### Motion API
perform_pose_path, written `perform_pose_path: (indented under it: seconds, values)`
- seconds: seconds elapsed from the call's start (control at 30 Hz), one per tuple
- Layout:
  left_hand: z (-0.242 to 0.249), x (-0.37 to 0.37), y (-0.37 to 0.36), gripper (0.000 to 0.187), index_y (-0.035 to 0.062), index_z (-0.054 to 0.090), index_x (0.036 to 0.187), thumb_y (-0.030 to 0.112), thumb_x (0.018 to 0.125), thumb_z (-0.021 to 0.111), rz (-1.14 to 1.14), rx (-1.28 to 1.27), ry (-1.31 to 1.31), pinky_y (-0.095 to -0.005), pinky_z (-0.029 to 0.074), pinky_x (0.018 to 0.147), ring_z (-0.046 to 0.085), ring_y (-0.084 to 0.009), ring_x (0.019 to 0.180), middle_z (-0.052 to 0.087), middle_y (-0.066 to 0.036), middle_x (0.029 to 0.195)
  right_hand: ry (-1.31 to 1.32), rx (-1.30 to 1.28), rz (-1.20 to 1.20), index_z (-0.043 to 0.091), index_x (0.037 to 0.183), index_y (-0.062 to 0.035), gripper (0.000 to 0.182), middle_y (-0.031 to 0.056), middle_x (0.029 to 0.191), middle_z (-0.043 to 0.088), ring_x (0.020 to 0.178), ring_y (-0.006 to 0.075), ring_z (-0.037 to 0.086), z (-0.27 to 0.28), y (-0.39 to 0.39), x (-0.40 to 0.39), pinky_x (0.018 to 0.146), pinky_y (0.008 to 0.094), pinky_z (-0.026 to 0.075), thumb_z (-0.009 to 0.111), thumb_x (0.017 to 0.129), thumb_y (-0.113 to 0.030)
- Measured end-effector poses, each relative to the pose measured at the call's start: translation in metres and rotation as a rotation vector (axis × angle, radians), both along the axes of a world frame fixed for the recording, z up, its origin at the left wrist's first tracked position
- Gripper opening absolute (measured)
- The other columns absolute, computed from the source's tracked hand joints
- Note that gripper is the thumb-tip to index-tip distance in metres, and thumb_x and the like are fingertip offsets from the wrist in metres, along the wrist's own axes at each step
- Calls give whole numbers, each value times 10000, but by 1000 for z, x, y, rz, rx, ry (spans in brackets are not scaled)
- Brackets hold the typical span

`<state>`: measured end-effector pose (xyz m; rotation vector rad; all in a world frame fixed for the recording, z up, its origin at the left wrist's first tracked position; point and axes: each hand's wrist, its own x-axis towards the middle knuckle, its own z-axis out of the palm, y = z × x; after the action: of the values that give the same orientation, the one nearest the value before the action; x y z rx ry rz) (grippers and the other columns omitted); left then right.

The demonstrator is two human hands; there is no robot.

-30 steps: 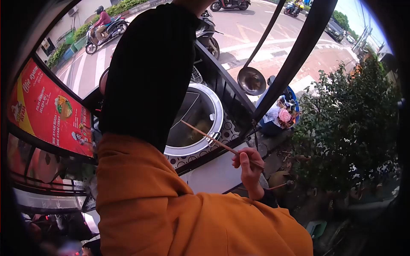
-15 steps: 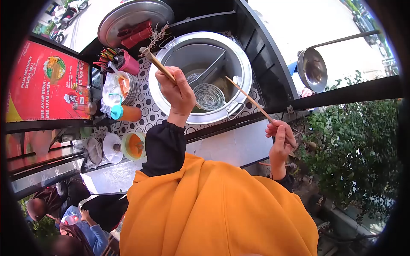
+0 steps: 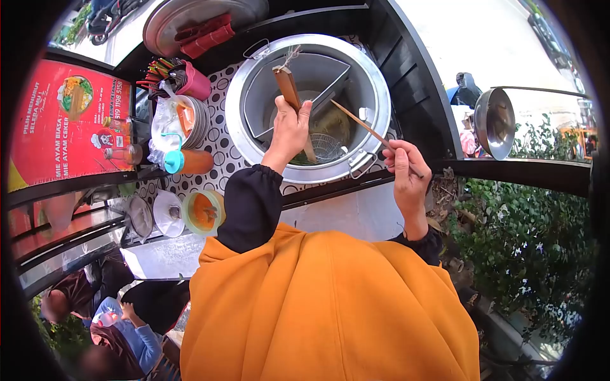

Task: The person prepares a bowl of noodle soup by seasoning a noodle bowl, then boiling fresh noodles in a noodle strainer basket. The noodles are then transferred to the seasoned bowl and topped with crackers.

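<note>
My left hand (image 3: 290,136) is closed around the flat wooden handle (image 3: 287,87) of a wire strainer, over the near part of a large metal pot (image 3: 236,105). The strainer's mesh basket (image 3: 326,147) sits low inside the pot, by the greenish liquid (image 3: 335,124). Frayed strands stick out from the handle's top end. In my right hand (image 3: 410,180) is a long thin wooden chopstick (image 3: 361,122), its tip reaching over the pot's opening. A metal divider (image 3: 318,101) splits the inside of the pot.
Left of the pot stand a stack of plates (image 3: 201,124), an orange sauce bottle (image 3: 196,162), a pink utensil holder (image 3: 197,83) and a bowl of orange liquid (image 3: 188,211). A metal ladle (image 3: 495,124) hangs at right. People (image 3: 130,343) sit at lower left.
My left hand has shifted right, and the strainer's handle has swung right. My right hand has moved up, bringing the chopstick closer to the pot. The view has shifted slightly.
</note>
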<state>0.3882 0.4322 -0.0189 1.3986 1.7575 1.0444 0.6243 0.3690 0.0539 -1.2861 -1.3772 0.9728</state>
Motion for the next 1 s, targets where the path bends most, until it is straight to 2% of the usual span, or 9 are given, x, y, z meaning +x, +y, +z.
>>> perform_pose_path:
  seconds: [0.07,0.17,0.23,0.3,0.43,0.57,0.7,0.8,1.0]
  values:
    - [-36,0,-1,409,-5,334,1019,343,938,534,5,-82,74,-478,445,759,573,-452,871,571,-259,939,-25,-75,21,632,969,28,180,82,805,653,710,111,619,-17,13,-5,637,226,481,515,939,-106]
    - [-66,3,-2,441,-28,365,1037,351,919,558,10,-151,84,-488,442,797,568,-476,925,581,-294,964,-444,-81,152,629,917,31,156,155,770,652,693,211,654,-28,47,-12,650,296,498,557,885,-104]
    - [-68,4,-5,442,-27,364,1036,351,918,560,12,-160,50,-484,443,807,567,-477,945,581,-306,982,-494,-159,247,640,895,28,202,205,760,643,723,322,650,-46,80,-23,685,367,501,597,819,-154]
    - [-63,1,-8,451,-34,374,1044,351,913,569,-3,-189,58,-481,444,815,563,-473,969,585,-307,1001,-629,-203,396,651,885,30,265,221,772,653,769,365,647,-79,119,-37,734,414,501,594,798,-214]
    - [-40,-9,-20,462,-46,407,1051,349,900,592,-41,-311,56,-478,445,825,562,-464,982,599,-295,990,-932,-183,572,655,910,37,263,253,864,645,864,402,630,-159,179,-60,788,442,494,561,796,-180]
    - [-49,-16,-30,461,-46,445,1059,339,880,623,51,-218,110,-470,451,819,575,-449,956,614,-273,973,-1173,-219,705,646,916,43,245,263,914,636,921,411,615,-208,208,-67,810,461,485,537,793,-139]
    - [-45,-21,-30,472,-36,449,1086,346,874,629,40,-240,84,-466,457,823,575,-443,950,599,-265,1004,-1108,-261,838,659,922,51,245,278,949,634,964,411,613,-222,213,-73,843,459,484,544,785,-117]
    - [-41,-21,-34,499,-23,444,1112,383,876,615,28,-236,191,-477,469,808,577,-443,938,570,-264,1042,-961,-314,845,658,884,52,251,263,888,640,920,378,633,-189,221,-79,801,426,494,556,782,-153]
    - [-29,-25,-29,481,-21,454,1057,393,874,615,10,-363,198,-479,481,762,608,-431,868,631,-257,892,-898,-251,876,655,893,41,235,262,827,628,842,393,632,-192,200,-84,753,423,491,536,792,-135]
